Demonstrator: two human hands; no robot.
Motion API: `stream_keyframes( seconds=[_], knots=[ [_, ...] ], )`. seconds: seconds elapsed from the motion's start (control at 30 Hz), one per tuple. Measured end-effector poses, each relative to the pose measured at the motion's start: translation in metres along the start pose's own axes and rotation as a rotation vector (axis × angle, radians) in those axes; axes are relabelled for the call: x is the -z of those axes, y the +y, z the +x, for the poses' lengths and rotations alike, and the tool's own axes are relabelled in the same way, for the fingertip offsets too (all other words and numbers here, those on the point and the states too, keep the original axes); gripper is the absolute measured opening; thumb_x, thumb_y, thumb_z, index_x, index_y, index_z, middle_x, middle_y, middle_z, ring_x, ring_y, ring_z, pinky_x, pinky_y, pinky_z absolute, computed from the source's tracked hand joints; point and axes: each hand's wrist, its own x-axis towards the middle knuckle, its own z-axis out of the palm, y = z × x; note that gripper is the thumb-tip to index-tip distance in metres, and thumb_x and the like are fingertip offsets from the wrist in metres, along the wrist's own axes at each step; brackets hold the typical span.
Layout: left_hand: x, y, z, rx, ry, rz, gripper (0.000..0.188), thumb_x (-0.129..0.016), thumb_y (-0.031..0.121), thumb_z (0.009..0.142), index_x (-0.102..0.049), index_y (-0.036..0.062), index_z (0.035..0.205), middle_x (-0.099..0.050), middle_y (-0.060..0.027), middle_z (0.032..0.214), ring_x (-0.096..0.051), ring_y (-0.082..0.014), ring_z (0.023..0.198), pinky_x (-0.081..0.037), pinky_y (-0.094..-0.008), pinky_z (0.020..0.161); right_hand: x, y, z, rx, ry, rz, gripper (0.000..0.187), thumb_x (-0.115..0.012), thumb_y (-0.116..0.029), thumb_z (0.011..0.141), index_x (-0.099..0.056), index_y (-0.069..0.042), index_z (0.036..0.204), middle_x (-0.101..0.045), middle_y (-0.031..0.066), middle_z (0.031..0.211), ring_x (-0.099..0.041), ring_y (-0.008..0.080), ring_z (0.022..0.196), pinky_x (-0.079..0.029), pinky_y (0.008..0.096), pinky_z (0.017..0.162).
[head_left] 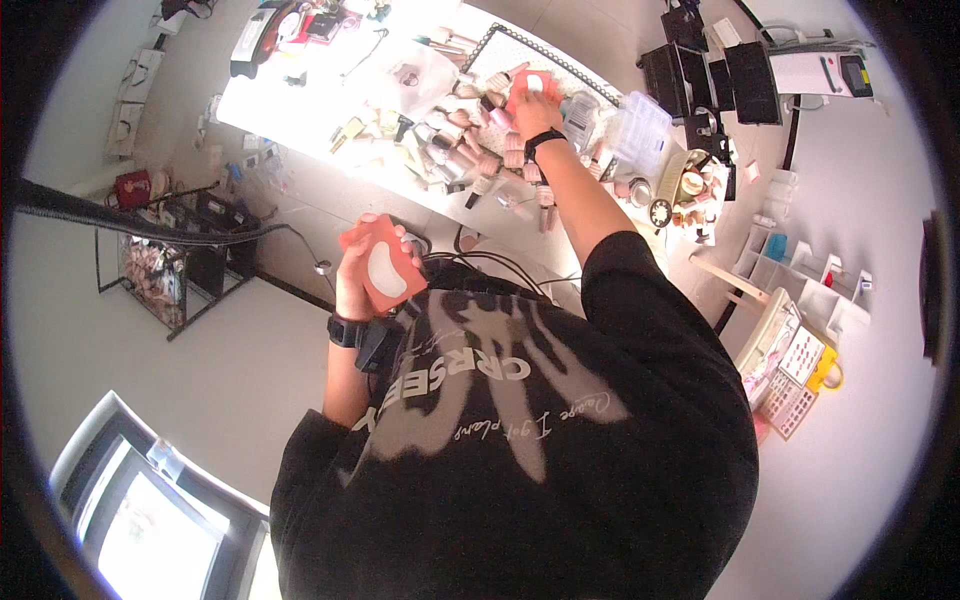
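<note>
My left hand [354, 268] is close to my body, below the table's near edge. Its fingers wrap round a flat coral-red packet [404, 262] with a white crescent shape on its face. My right hand [541, 112] reaches out over the white table [330, 105], its fingers closed on a second coral-red packet [546, 77] with a white patch. Part of that packet is hidden under the fingers. Many small cosmetic bottles [465, 150] crowd the table to the left of and below my right hand.
A clear plastic box [641, 128] sits right of my right hand. Near the table's right end stands a basket of cosmetics [690, 185]. Dark cables [490, 262] run between me and the table. A wire-frame bin [165, 270] stands at left, and a lit screen [150, 530] at lower left.
</note>
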Motion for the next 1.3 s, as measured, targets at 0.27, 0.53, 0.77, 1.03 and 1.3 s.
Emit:
stream_keyframes(
  seconds=[0.27,0.53,0.77,1.03,1.3],
  knots=[
    [0.003,-0.007,0.004,-0.027,-0.029,0.031,0.034,-0.06,0.025,0.085,-0.046,0.0136,0.115,-0.053,-0.0118,0.1,-0.056,-0.0256,0.087,-0.051,-0.0418,0.074,0.046,0.001,-0.001,0.048,-0.163,0.031,0.021,-0.052,-0.015,0.087,-0.064,-0.008,0.101,-0.07,0.0122,0.085,-0.069,0.0276,0.082,-0.054,0.0409,0.069],
    [0.004,0.003,0.006,-0.026,-0.026,0.035,0.037,-0.059,0.024,0.087,-0.046,0.0124,0.119,-0.051,-0.0146,0.104,-0.055,-0.0267,0.089,-0.051,-0.0431,0.076,0.046,0.001,-0.018,-0.002,0.099,0.071,0.014,-0.055,-0.013,0.082,-0.068,-0.012,0.086,-0.069,0.0097,0.081,-0.068,0.0276,0.079,-0.055,0.0403,0.067],
    [-0.007,0.003,0.016,-0.013,-0.07,0.037,0.037,-0.059,0.024,0.088,-0.045,0.013,0.121,-0.051,-0.0148,0.105,-0.055,-0.0271,0.09,-0.051,-0.044,0.077,0.085,-0.014,-0.061,-0.083,0.389,0.413,0.016,-0.064,-0.017,0.079,-0.068,-0.016,0.095,-0.066,0.0099,0.08,-0.064,0.0301,0.077,-0.049,0.0432,0.066],
    [-0.025,0.003,0.023,-0.004,-0.097,0.047,0.043,-0.062,0.029,0.086,-0.044,0.0145,0.123,-0.054,-0.013,0.104,-0.057,-0.0264,0.088,-0.052,-0.0439,0.076,0.116,-0.028,-0.106,-0.354,0.413,1.119,0.019,-0.056,-0.005,0.086,-0.064,-0.002,0.103,-0.066,0.0124,0.083,-0.062,0.0198,0.066,-0.049,0.0319,0.061],
    [-0.009,0.011,0.035,0.009,-0.187,0.016,0.043,-0.057,0.029,0.09,-0.042,0.0131,0.127,-0.054,-0.0167,0.108,-0.058,-0.0277,0.09,-0.052,-0.0449,0.075,0.182,-0.076,-0.139,-0.268,-0.013,1.74,0.024,-0.053,-0.001,0.09,-0.065,0.002,0.11,-0.067,0.0066,0.084,-0.068,0.0153,0.077,-0.055,0.0237,0.064]
  ],
)
